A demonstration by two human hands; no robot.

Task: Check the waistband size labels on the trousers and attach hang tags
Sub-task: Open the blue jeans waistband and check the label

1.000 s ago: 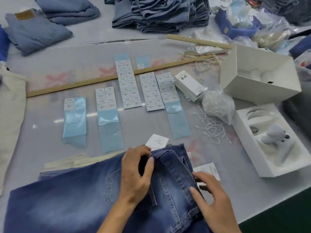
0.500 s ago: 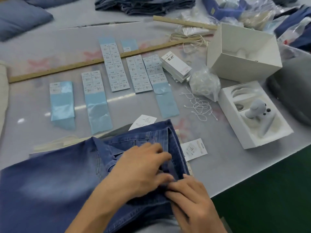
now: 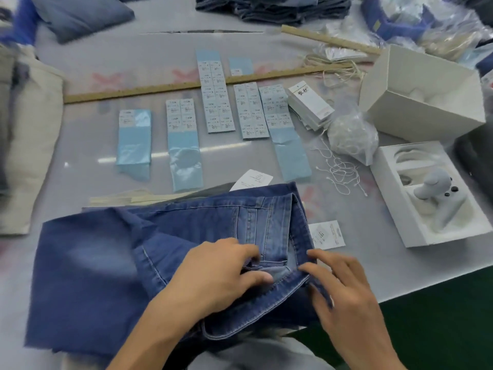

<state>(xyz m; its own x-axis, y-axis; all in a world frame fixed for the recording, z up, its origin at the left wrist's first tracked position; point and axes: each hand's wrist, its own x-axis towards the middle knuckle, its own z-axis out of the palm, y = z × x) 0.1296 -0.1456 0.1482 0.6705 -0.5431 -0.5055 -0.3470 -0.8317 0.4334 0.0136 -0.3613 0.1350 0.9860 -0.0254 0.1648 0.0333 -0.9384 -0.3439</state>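
Dark blue jeans (image 3: pixel 106 276) lie on the near part of the bench (image 3: pixel 360 276), the waistband end turned to the right and partly folded open. The left hand (image 3: pixel 213 276) rests on the denim near the waistband, its fingers curled into a fold of cloth by the belt loop, gripping it. The right hand (image 3: pixel 346 295) sits just beside it at the waistband edge, fingers spread and bent, the fingertips touching the band; whether it pinches the cloth I cannot tell.

Two white tags (image 3: pixel 326 234) lie on the bench touching the jeans, one at the right edge and one at the far edge. Farther back, sticker sheets (image 3: pixel 217 94) on blue backing lie in a row, with a long ruler (image 3: pixel 160 89) under the tallest of them. To their right lies a stack of hang tags (image 3: pixel 310 104), then a clear bag (image 3: pixel 352 134) and loose white strings (image 3: pixel 338 172). Two open white boxes (image 3: pixel 416 97) stand at the right; the nearer holds a grey tool. Folded jeans are piled along the far edge.
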